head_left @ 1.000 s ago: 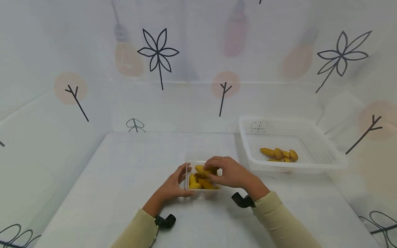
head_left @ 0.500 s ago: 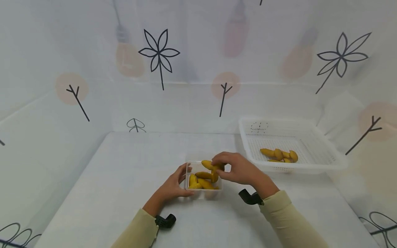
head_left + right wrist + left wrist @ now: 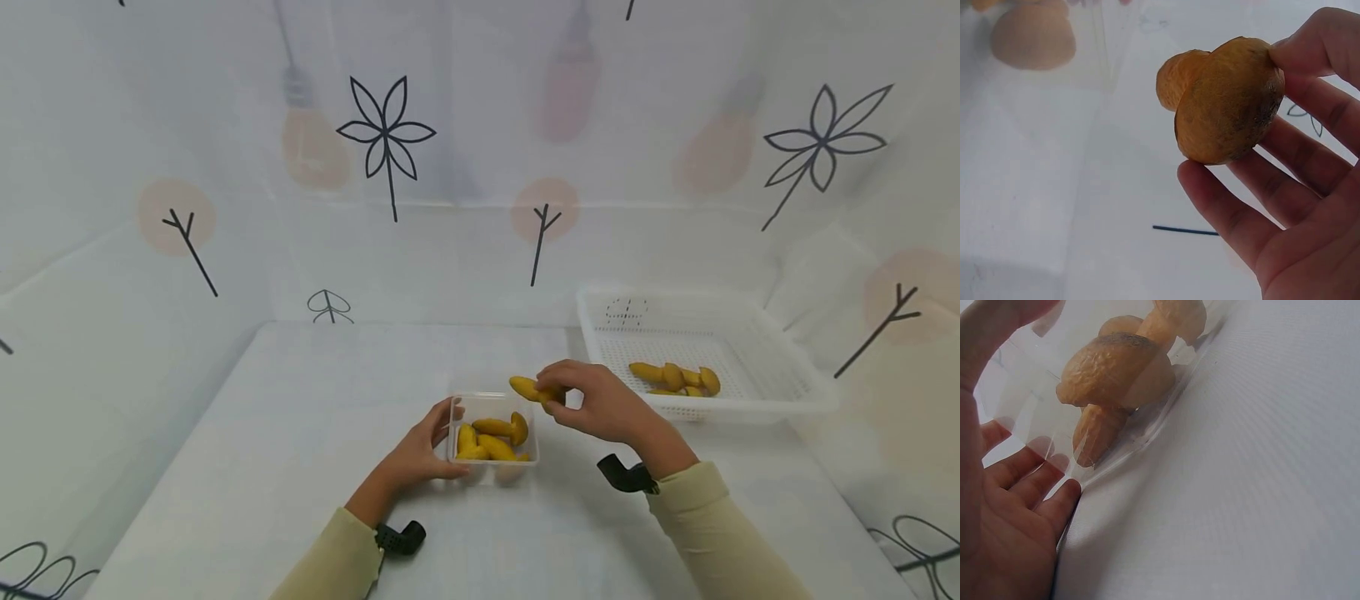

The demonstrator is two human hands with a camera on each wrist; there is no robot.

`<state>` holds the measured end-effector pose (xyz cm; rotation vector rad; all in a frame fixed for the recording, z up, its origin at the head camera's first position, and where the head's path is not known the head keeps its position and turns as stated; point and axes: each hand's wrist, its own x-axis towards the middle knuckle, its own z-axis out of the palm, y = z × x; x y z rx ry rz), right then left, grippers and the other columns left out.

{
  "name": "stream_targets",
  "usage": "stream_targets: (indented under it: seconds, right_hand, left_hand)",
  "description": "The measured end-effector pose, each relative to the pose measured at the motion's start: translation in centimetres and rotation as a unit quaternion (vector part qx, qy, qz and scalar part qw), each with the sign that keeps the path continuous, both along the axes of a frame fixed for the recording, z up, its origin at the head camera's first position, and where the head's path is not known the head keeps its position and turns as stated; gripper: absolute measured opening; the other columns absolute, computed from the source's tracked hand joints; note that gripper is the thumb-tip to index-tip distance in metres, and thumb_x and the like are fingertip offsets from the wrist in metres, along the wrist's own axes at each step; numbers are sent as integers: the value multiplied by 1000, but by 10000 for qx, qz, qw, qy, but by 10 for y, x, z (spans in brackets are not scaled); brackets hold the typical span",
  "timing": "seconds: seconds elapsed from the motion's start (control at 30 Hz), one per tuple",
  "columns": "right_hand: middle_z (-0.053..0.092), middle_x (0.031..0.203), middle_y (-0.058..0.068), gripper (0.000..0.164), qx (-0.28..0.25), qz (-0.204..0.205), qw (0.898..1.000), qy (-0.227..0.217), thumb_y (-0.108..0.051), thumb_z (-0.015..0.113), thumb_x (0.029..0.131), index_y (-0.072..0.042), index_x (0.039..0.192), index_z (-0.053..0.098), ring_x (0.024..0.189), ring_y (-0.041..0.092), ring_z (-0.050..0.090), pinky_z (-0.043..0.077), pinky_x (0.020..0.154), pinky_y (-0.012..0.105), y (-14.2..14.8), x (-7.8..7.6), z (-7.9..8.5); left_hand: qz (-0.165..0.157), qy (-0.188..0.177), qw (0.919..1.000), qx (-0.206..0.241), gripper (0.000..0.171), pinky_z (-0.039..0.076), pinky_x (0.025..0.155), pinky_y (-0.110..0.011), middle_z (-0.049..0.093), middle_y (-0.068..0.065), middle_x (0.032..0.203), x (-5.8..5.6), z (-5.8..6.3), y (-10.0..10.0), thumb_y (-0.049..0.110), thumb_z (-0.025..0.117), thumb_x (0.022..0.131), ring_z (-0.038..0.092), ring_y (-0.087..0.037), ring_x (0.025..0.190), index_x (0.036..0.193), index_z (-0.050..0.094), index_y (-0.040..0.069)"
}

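My left hand [image 3: 416, 450] holds a clear plastic box [image 3: 537, 446] by its left side, thumb at the front and fingers toward the back. Several yellow-brown mushrooms [image 3: 498, 448] lie inside it; through its wall the left wrist view shows one mushroom's wrinkled cap [image 3: 1110, 372] and stem. Above and right of the box, my right hand [image 3: 603, 404] pinches another mushroom [image 3: 527, 387] between thumb and fingers, clear of the rim. Seen from the right wrist, this mushroom's brown cap [image 3: 1229, 103] faces the palm and its stem points away.
A white perforated basket [image 3: 720, 407] stands at the back right, with several mushrooms [image 3: 672, 375] on its floor. White cloth covers the table [image 3: 315, 392], and a patterned white sheet [image 3: 450, 258] rises behind and on both sides.
My right hand has lifted a mushroom out of the box and moved it up and to the right. More of the mushrooms left inside show now. My left hand stays on the box.
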<state>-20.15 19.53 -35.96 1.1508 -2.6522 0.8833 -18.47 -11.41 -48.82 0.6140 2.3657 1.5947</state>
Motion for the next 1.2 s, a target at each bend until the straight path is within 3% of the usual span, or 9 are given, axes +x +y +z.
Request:
stream_targets:
  seconds: [0.2, 0.57, 0.7, 0.87, 1.2]
  right_hand:
    - [66, 111, -6, 24, -113, -151, 9993, 309, -12, 72, 84, -18, 107, 68, 82, 3, 58, 55, 71, 21, 11, -4, 0]
    - [66, 115, -2, 26, -106, -634, 9968, 466, -11, 72, 84, -16, 109, 69, 87, 7, 60, 57, 74, 23, 32, -12, -2]
    - [66, 114, -3, 25, -164, -825, 9950, 530, -11, 73, 83, -16, 107, 70, 89, 8, 62, 59, 77, 28, 40, -15, -2]
    - [67, 114, 0, 25, -253, -999, 9928, 617, -10, 74, 82, -15, 106, 69, 91, 13, 65, 60, 81, 38, 49, -19, -3]
    - [67, 114, 3, 26, -184, -1435, 9874, 648, -13, 74, 84, -12, 109, 68, 86, 15, 66, 58, 82, 45, 67, -25, -4]
  left_hand:
    - [6, 24, 10000, -9, 107, 29, 119, -40, 34, -4, 156, 0, -1, 0, 35, 87, 71, 29, -19, 147, 154, 19, 22]
    - [-72, 88, 9999, 17, 105, 29, 118, -42, 33, -7, 157, 1, 1, 0, 31, 85, 73, 29, -22, 147, 154, 18, 24]
    - [-38, 6, 10000, -19, 105, 29, 119, -40, 32, -2, 157, 2, 0, 0, 33, 86, 72, 28, -18, 147, 153, 19, 29]
    - [-12, 15, 10000, -66, 104, 29, 119, -40, 33, -3, 157, 1, -1, 0, 32, 85, 73, 29, -19, 147, 153, 19, 28]
    - [-24, 13, 10000, -30, 105, 29, 119, -41, 34, -6, 156, 2, 1, 1, 32, 85, 73, 30, -21, 146, 153, 19, 24]
